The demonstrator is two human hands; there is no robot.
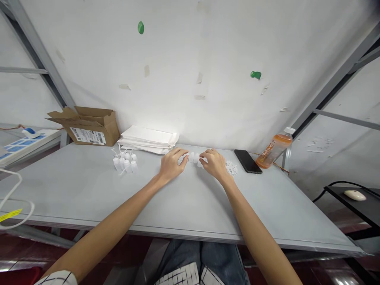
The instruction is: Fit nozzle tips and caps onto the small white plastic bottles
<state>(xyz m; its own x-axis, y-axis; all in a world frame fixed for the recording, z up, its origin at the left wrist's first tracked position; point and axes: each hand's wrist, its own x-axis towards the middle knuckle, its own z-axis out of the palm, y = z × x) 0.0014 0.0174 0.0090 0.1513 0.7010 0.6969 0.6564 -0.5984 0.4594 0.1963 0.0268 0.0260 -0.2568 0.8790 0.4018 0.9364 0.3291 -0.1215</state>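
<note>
My left hand [173, 164] and my right hand [213, 163] rest on the grey table [89, 190], fingertips close together. Between them they pinch a short row of small white cylindrical pieces [194, 158], which touch both hands. To the left of my left hand lies a cluster of similar white pieces with white cords [125, 162]. A lacy white paper cutout [232, 168] lies just right of my right hand, not touching it.
A stack of white paper sleeves [148, 139] and an open cardboard box [87, 126] stand at the table's back left. A black phone [247, 161] and an orange drink bottle [274, 150] lie at the right. A white wall rises behind the table.
</note>
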